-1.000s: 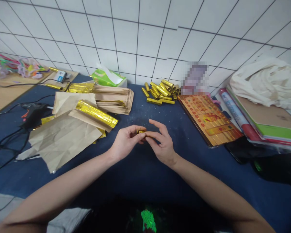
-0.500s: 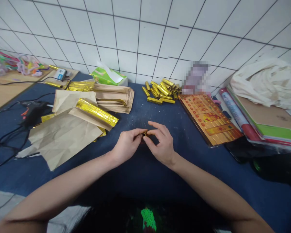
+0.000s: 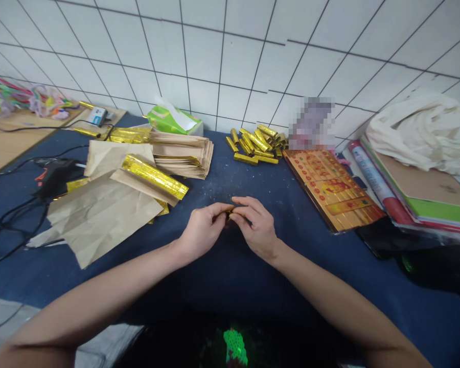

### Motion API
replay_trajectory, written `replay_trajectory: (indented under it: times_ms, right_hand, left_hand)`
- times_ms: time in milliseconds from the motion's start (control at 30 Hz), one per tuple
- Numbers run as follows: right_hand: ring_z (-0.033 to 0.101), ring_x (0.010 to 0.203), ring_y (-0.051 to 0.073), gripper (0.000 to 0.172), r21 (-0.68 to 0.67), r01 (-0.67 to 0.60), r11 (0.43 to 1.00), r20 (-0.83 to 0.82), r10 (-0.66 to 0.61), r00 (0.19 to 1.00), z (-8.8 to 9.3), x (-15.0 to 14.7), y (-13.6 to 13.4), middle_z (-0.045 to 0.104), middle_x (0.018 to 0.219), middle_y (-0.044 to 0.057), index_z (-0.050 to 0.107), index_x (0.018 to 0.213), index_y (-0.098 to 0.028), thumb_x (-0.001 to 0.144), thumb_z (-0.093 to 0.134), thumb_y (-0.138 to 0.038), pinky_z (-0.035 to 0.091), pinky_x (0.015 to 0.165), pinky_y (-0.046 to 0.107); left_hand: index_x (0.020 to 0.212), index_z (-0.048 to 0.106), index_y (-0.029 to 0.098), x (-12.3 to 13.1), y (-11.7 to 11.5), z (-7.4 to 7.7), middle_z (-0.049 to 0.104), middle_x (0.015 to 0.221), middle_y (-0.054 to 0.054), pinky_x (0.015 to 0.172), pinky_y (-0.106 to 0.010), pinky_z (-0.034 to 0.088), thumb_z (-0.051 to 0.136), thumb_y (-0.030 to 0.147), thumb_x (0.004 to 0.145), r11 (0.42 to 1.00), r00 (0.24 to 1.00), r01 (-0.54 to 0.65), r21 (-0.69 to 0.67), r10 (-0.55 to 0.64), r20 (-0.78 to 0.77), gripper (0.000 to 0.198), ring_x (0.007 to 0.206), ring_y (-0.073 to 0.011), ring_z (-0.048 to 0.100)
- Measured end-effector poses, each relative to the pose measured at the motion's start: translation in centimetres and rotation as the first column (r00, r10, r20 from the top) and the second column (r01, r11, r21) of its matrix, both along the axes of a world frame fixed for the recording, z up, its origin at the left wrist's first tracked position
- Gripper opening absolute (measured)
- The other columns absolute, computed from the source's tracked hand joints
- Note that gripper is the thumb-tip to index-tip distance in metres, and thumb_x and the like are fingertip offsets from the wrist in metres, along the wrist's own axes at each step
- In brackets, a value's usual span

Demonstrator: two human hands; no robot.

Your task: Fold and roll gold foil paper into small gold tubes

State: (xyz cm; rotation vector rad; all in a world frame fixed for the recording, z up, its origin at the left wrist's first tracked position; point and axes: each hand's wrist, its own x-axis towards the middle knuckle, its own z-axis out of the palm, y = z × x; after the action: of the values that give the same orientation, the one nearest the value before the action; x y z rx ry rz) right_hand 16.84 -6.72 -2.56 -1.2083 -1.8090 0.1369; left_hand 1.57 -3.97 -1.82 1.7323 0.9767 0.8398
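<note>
Because mostly hidden, gold piece (image 3: 229, 215): axis unclear.

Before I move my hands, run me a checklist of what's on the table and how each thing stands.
1. Left hand has the small gold piece at its fingertips: ok.
2. Right hand has its fingertips at the same piece: ok.
3. Shape of that piece is fully visible: not ok, fingers cover most of it.
4. Gold rolls are lined up in a row: not ok, they lie in a loose heap.
5. Black glue gun lies apart from both hands: ok.
6. Glue gun is cool: cannot tell.
</note>
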Motion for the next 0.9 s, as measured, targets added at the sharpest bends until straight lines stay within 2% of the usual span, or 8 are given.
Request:
replay_trajectory:
  times_ms: [167,267,367,500,700,833,900]
  right_hand:
    - [0.061,0.082,0.016,0.01,-0.031,-0.077,0.997,-0.114,0.073,0.991,0.2,0.4,0.4,0.064,0.087,0.005,0.059,0.075,-0.021,0.082,0.054,-0.025,0.051,0.074,0.033]
    - [0.059,0.071,0.013,0.01,-0.087,-0.102,0.991,-0.203,0.082,0.976,0.2,0.6,0.4,0.061,0.077,0.002,0.055,0.073,-0.02,0.081,0.056,-0.026,0.049,0.065,0.028]
    - [0.053,0.06,0.01,0.013,-0.178,-0.057,0.982,-0.254,0.01,0.967,0.1,0.7,0.4,0.055,0.067,-0.002,0.052,0.071,-0.02,0.08,0.057,-0.027,0.045,0.057,0.024]
    - [0.051,0.053,0.009,0.016,-0.285,-0.077,0.956,-0.327,-0.021,0.945,0.1,0.8,0.4,0.053,0.061,-0.004,0.052,0.073,-0.02,0.08,0.057,-0.033,0.043,0.052,0.023]
    - [0.06,0.066,0.012,0.024,-0.341,-0.205,0.918,-0.584,-0.036,0.811,1.1,2.0,1.2,0.062,0.076,0.001,0.058,0.095,-0.02,0.082,0.053,-0.041,0.051,0.061,0.026]
    - [0.058,0.051,0.01,0.024,-0.423,-0.287,0.86,-0.613,-0.039,0.789,1.5,2.0,1.5,0.059,0.064,-0.002,0.06,0.09,-0.019,0.077,0.059,-0.038,0.05,0.049,0.024]
    - [0.056,0.046,0.009,0.022,-0.428,-0.283,0.858,-0.614,-0.047,0.788,1.6,1.7,1.4,0.058,0.059,-0.004,0.06,0.087,-0.018,0.074,0.062,-0.036,0.049,0.046,0.023]
  left_hand:
    - [0.096,0.062,0.016,0.4,0.0,0.7,0.067,0.083,-0.002,0.064,-0.024,0.056,0.046,0.021,0.082,0.962,0.974,0.107,-0.25,-0.051,0.221,0.022,0.07,-0.0127,0.066]
    - [0.093,0.062,0.014,0.4,-0.1,1.1,0.066,0.082,-0.003,0.064,-0.025,0.056,0.048,0.02,0.08,0.93,0.951,0.2,-0.308,-0.108,0.291,0.02,0.073,-0.0139,0.067]
    - [0.091,0.061,0.013,0.3,-0.3,1.3,0.066,0.083,-0.004,0.067,-0.028,0.055,0.055,0.021,0.076,0.91,0.942,0.257,-0.325,-0.161,0.294,0.018,0.077,-0.016,0.066]
    - [0.088,0.06,0.013,0.4,-0.4,1.2,0.066,0.079,-0.003,0.067,-0.028,0.055,0.061,0.024,0.074,0.931,0.959,0.198,-0.305,-0.12,0.256,0.018,0.073,-0.0154,0.066]
    - [0.091,0.059,0.014,0.1,0.4,1.2,0.068,0.08,-0.003,0.07,-0.027,0.054,0.057,0.025,0.077,0.979,0.94,0.038,-0.203,0.034,0.338,0.018,0.071,-0.0132,0.065]
    - [0.095,0.06,0.015,-0.1,0.6,1.1,0.067,0.087,-0.004,0.074,-0.027,0.052,0.057,0.022,0.077,0.993,0.949,-0.042,-0.111,0.075,0.307,0.02,0.077,-0.0134,0.063]
    - [0.097,0.06,0.015,-0.2,0.5,1.0,0.066,0.092,-0.005,0.075,-0.027,0.051,0.057,0.022,0.077,0.994,0.958,-0.052,-0.092,0.075,0.276,0.021,0.081,-0.0143,0.062]
